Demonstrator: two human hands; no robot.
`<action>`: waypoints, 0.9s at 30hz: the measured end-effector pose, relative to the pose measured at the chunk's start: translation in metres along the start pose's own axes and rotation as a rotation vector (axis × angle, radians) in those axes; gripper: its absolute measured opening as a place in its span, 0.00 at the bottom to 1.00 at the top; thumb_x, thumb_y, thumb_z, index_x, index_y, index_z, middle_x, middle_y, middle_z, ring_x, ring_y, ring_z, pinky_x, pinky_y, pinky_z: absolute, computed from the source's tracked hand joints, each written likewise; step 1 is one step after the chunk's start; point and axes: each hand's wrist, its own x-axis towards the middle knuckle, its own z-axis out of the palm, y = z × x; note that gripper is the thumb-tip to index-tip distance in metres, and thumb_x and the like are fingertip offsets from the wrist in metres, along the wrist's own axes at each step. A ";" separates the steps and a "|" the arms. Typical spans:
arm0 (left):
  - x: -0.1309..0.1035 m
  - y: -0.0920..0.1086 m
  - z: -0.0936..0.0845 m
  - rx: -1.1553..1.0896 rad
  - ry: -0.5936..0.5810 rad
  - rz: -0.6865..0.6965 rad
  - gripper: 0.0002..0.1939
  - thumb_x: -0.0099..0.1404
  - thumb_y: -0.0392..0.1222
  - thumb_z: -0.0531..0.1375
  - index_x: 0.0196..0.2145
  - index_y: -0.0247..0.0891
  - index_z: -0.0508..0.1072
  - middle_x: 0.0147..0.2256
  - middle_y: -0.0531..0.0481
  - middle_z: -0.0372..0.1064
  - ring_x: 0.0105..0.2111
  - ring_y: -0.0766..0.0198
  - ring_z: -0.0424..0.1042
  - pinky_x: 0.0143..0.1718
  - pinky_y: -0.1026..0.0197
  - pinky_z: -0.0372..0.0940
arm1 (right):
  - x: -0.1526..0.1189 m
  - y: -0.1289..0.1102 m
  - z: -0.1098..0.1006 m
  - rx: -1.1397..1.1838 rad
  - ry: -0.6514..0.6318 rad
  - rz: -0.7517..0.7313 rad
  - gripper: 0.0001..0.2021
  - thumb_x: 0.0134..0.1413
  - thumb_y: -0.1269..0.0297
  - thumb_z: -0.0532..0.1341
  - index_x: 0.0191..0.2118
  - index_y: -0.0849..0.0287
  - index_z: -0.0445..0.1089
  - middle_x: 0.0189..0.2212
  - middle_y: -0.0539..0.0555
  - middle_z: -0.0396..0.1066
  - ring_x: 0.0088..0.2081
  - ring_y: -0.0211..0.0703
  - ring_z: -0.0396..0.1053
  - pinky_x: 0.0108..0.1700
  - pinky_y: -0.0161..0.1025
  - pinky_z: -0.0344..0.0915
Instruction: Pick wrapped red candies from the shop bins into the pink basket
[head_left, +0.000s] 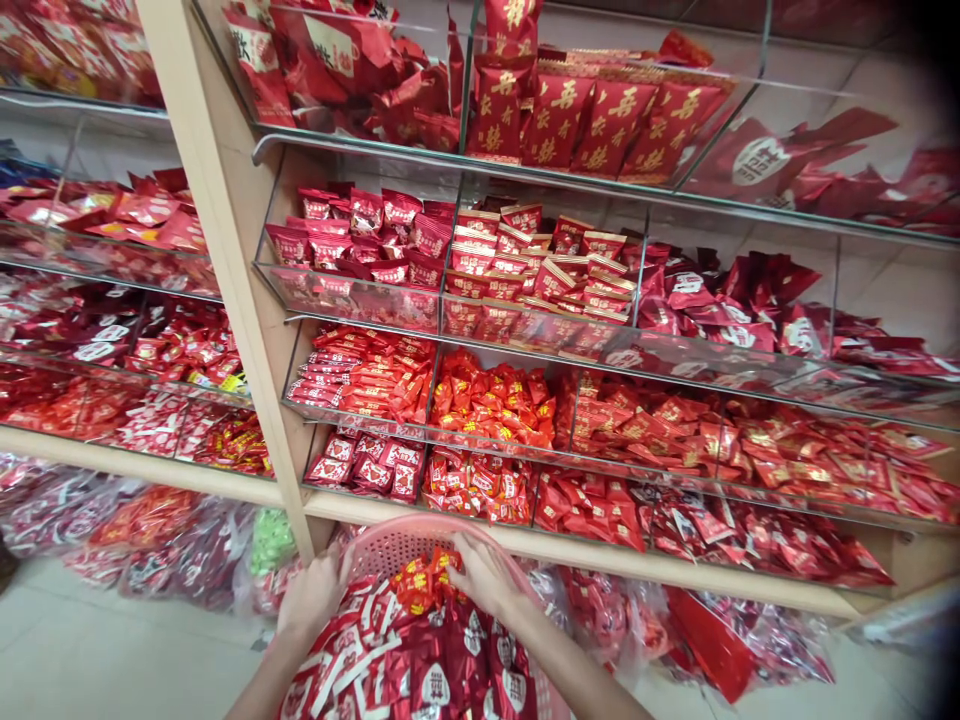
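A pink plastic basket [375, 545] with a perforated wall sits low in front of me, filled with packets. My left hand [311, 600] grips its left rim, fingers closed over the edge. Inside the far right part of the basket is my right hand [484, 578], thumb and fingers apart, touching orange-red candies [418, 583] with yellow print. Dark red packets [431, 665] with white labels lie nearer to me. Red-and-white packets [360, 630] fill the left side.
Shelves with clear-fronted bins rise ahead, holding red packets [555, 285] and orange-red candies [491, 400]. A wooden upright [217, 220] divides the shelving on the left. Plastic bags of packets [180, 545] lie on the tiled floor [142, 650] beneath the bottom shelf.
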 end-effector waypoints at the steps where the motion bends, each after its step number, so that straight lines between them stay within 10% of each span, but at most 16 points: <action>1: 0.001 -0.001 0.002 0.006 -0.003 0.008 0.21 0.66 0.47 0.37 0.42 0.36 0.64 0.34 0.40 0.73 0.35 0.54 0.73 0.34 0.55 0.64 | 0.002 0.002 0.006 -0.040 -0.027 0.041 0.17 0.50 0.67 0.54 0.48 0.58 0.61 0.40 0.57 0.69 0.39 0.47 0.68 0.39 0.39 0.63; 11: 0.004 -0.005 0.007 0.055 -0.015 0.050 0.20 0.65 0.40 0.37 0.45 0.34 0.64 0.37 0.38 0.72 0.35 0.54 0.73 0.33 0.55 0.64 | 0.009 -0.005 0.030 -0.154 -0.071 0.110 0.19 0.51 0.68 0.54 0.51 0.58 0.60 0.47 0.62 0.66 0.44 0.54 0.68 0.42 0.47 0.63; 20: 0.006 -0.011 0.016 0.185 -0.038 0.126 0.25 0.61 0.31 0.40 0.54 0.39 0.60 0.45 0.36 0.67 0.37 0.54 0.72 0.35 0.53 0.65 | 0.036 -0.050 -0.106 0.058 0.415 -0.276 0.10 0.59 0.65 0.49 0.40 0.56 0.66 0.33 0.52 0.69 0.34 0.38 0.67 0.37 0.33 0.61; 27: 0.003 -0.005 0.009 0.072 -0.036 0.005 0.19 0.64 0.42 0.43 0.50 0.36 0.62 0.39 0.36 0.71 0.37 0.55 0.73 0.37 0.56 0.64 | 0.107 -0.063 -0.171 0.165 0.685 -0.068 0.09 0.54 0.61 0.53 0.30 0.58 0.67 0.24 0.49 0.68 0.25 0.36 0.64 0.30 0.32 0.57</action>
